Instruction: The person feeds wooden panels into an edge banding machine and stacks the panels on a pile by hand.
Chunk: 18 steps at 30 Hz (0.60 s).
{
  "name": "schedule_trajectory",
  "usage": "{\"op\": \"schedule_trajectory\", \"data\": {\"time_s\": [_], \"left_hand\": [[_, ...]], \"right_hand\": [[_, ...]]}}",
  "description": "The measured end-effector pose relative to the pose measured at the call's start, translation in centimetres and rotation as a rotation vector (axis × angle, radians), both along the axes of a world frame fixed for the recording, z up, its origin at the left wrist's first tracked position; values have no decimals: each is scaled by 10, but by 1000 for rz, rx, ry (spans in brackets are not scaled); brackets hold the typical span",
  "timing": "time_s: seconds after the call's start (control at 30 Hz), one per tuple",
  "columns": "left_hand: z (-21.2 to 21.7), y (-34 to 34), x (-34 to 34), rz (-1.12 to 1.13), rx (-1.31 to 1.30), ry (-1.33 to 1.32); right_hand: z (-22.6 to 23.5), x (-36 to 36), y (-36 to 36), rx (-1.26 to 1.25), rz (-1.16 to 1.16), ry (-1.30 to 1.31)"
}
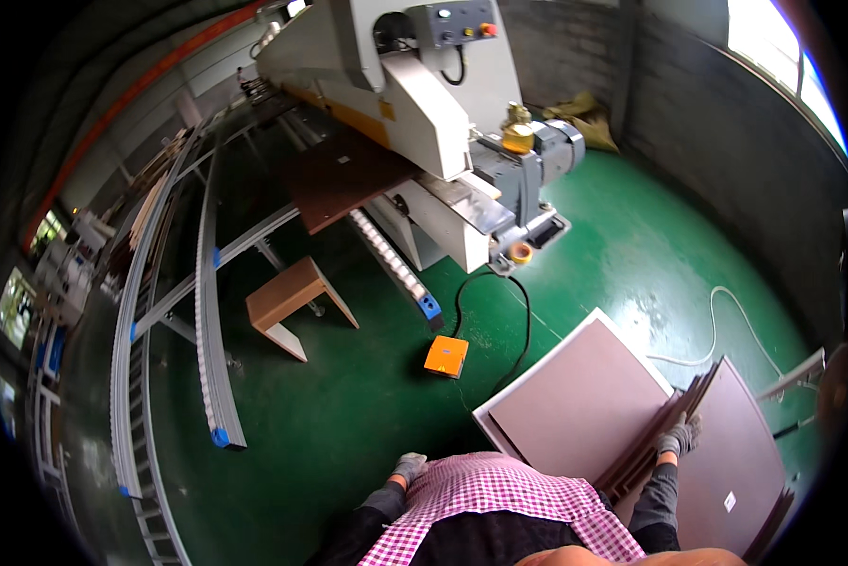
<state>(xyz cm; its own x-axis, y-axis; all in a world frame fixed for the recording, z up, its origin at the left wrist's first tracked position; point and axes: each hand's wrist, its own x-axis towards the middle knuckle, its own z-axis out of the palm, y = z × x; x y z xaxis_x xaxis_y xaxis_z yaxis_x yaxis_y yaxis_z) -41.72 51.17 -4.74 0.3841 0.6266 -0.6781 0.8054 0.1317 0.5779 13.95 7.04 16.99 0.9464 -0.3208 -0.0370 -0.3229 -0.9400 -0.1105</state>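
At lower right, the gloved right hand point(679, 440) closed its grip on the brown panels point(652, 443) stacked edgewise. The left hand point(409, 465) hung empty at lower centre, fingers loosely curled.

Floor point(631, 255): green painted coat, glossy, w/ light glare and scuffs. Brown panels point(575, 406): wood board, smooth matt face, pale edge band. Right hand point(679, 439) & left hand point(408, 466) in grey knit cloth gloves. Apron point(499, 500): pink-white checked cloth. Machine point(424, 104): painted metal, cream, semi-gloss; motor point(556, 146) grey metal. Roller rails point(207, 311): bare metal w/ blue plastic end caps. Foot pedal point(445, 357): orange, smooth; material unclear. Stool point(287, 297): plain wood board, matt. Wall point(726, 123): rough grey block.
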Motion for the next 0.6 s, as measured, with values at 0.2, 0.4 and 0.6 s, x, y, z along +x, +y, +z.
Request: {"op": "schedule_trajectory", "data": {"time_s": [0.2,0.4,0.6], "left_hand": [[38,-5,6,736,-290,-123],[7,107,1,746,217,-539],[147,242,58,906,228,-850]], "right_hand": [[87,-56,78,-166,92,235],[-20,-109,224,1107,467,433],[40,-199,349,1243,381,944]]}}
